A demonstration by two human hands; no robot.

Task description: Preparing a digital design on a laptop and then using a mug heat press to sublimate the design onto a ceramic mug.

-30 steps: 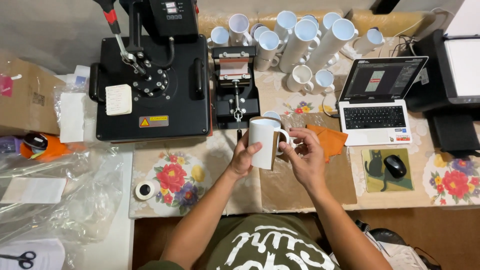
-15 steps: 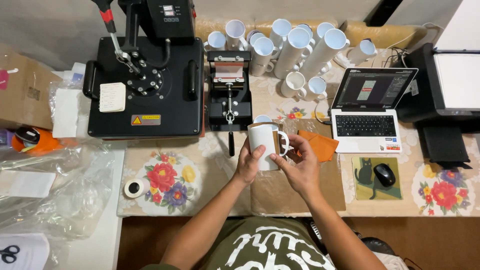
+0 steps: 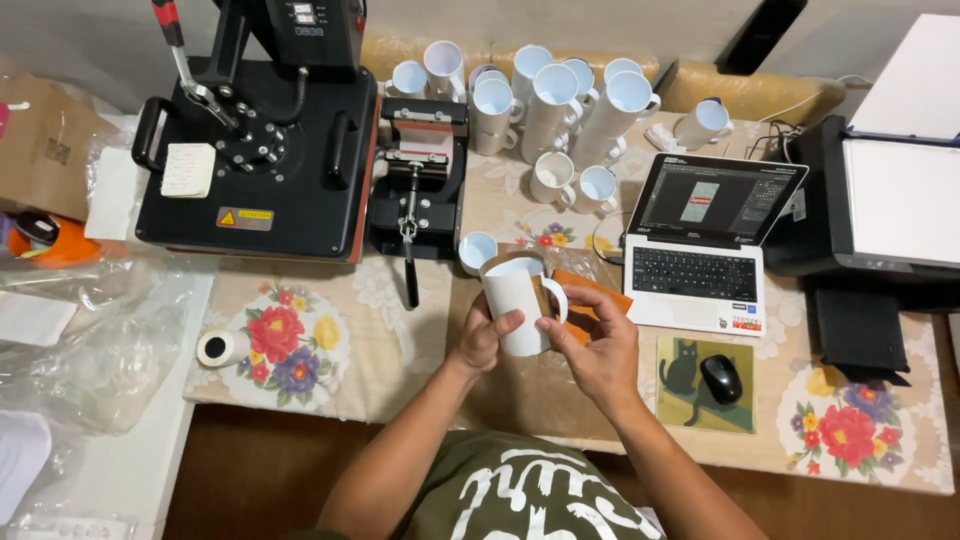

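The person stood over the table (image 3: 400, 330) with a white mug (image 3: 517, 305) held up between both hands, just above the brown paper on the flowered cloth. The mug stood nearly upright, its long axis running up and down with a slight tilt, its open mouth facing up toward the camera and its handle turned to the person's right. A brown paper strip (image 3: 541, 292) was wrapped round its side near the handle.

The left hand (image 3: 483, 340) cupped the mug from the left, fingers curled round the lower wall and thumb pressed across its front. The right hand (image 3: 598, 345) closed in from the other side, thumb and fingertips pinching at the handle and the edge of the strip; I could not tell whether they gripped the paper or only the handle.

Just behind the mug sat a second, smaller mug (image 3: 477, 250) on the cloth, and beyond that the small mug press (image 3: 418, 180) beside the big flat heat press (image 3: 255, 150). A crowd of blank white mugs (image 3: 560, 100) stood at the back. An open laptop (image 3: 705, 240) lay to the right, with a mouse (image 3: 720, 378) on a cat-printed pad, and a tape roll (image 3: 217, 348) lay off to the left
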